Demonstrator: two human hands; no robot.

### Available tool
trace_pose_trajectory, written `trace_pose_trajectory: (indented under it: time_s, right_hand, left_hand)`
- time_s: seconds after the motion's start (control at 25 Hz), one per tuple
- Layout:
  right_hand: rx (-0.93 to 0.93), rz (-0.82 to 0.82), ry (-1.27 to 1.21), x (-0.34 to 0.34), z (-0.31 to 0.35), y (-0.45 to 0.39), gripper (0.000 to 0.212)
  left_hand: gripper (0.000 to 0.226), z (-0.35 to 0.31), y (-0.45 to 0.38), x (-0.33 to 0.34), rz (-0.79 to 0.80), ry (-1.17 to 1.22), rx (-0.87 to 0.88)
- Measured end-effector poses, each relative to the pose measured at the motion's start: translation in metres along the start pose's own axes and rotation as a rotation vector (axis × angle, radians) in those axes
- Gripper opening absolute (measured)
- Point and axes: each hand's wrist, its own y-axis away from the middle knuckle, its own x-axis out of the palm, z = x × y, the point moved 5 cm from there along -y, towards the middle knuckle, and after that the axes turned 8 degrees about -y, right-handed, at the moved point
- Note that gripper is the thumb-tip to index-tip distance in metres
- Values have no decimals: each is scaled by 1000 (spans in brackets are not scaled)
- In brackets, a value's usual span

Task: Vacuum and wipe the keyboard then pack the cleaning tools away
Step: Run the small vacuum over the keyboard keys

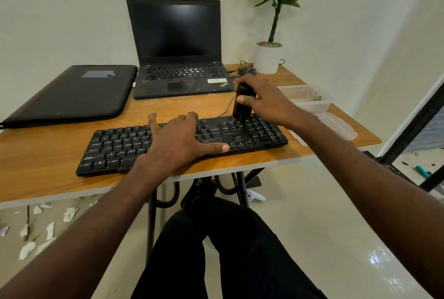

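The keyboard (182, 144) is steadied under the spread left hand (177, 140), while the small black vacuum (242, 104), gripped by the right hand (262, 99), should be kept upright and drawn slowly along each key row.

1 view only: head-worn, wide-angle, above a seated person's lap, looking forward and down. Near: both forearms and the table (283, 164) edge. Far: wall, laptop (177, 41), potted plant (274, 22) at far right. Edges bend from lens distortion. Floor visible left and right.
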Motion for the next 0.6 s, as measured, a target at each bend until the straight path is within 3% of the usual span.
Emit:
trace_pose_trajectory:
  time_s: [0.16, 0.28, 0.36, 0.44, 0.6]
  right_hand:
    - [169, -110, 391, -25, -19, -7, 35]
    - [300, -163, 502, -36, -28, -8, 39]
    - [278, -217, 514, -39, -21, -9, 38]
    - [217, -276, 329, -38, -12, -7, 35]
    - [247, -319, -463, -19, 3, 0, 27]
  left_hand:
    - [127, 1, 0, -1, 11, -3, 5]
    - [127, 1, 1, -2, -7, -9, 8]
    - [130, 2, 1, -3, -12, -13, 1]
    - [132, 0, 2, -5, 40, -3, 38]
    - [134, 40, 3, -30, 197, 273, 107]
